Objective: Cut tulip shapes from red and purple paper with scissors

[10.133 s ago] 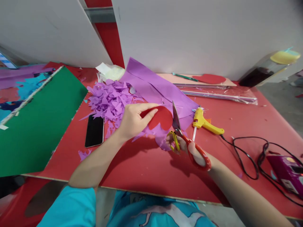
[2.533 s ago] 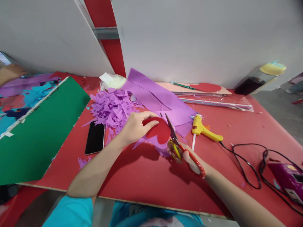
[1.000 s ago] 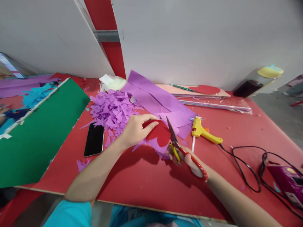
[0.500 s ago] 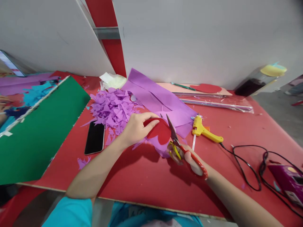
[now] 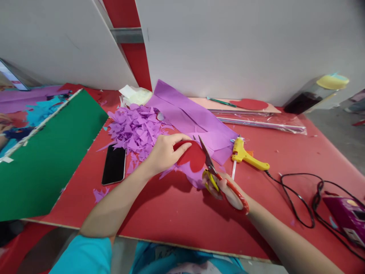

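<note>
My left hand pinches a red heart-shaped paper cutout between thumb and fingers. Purple paper lies against the heart and shows below its lower edge. In my right hand is a pair of scissors with one red and one yellow handle. The blades are spread and point away from me, close to the heart's right edge. Left of my hands is a heap of purple paper scraps. A larger purple sheet lies behind them.
A black phone and a green board are on the left. To the right lie a yellow glue gun, its black cord, and a purple box. A yellow-lidded bottle stands at the back right. Part of another person's hand shows at far left.
Almost nothing differs. The view has shifted slightly; both hands, the red heart and the open scissors keep nearly the same positions.
</note>
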`<state>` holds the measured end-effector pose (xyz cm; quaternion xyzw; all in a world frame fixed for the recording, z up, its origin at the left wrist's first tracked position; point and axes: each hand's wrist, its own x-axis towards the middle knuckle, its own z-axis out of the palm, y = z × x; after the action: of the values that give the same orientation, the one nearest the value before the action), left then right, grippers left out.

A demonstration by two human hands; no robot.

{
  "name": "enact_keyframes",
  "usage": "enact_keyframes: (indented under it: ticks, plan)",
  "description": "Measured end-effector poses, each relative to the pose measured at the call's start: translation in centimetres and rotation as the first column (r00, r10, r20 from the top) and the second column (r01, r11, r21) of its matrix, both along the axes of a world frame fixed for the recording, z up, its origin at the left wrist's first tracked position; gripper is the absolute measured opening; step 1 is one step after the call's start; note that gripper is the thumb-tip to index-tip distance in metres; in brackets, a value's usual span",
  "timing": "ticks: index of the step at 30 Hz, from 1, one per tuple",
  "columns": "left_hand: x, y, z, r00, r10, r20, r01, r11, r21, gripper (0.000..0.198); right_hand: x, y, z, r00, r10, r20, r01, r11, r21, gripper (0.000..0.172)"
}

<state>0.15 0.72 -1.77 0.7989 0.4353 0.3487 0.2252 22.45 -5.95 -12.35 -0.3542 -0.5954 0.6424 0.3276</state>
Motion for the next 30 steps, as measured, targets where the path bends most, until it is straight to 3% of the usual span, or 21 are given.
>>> enact_keyframes:
  ticks: [5, 17, 30]
  plan:
    - [0.0, 0.0, 0.0, 1.0, 0.008, 0.001, -0.008, 1.0, -0.015, 0.013, -0.1, 0.2, 0.0, 0.998, -0.017, 0.06, 0.012, 0.996, 0.089, 0.063]
    - [-0.2, 0.3, -0.1, 1.0, -0.009, 0.015, 0.01, 0.999, -0.037, 0.014, -0.3, 0.1, 1.3, 0.996, -0.002, 0.092, -0.009, 0.994, 0.112, 0.059]
    - [-0.2, 0.3, -0.1, 0.999, -0.01, 0.032, 0.013, 0.997, -0.078, 0.015, -0.2, -0.3, 1.0, 0.998, 0.065, -0.023, -0.066, 0.997, -0.051, 0.067]
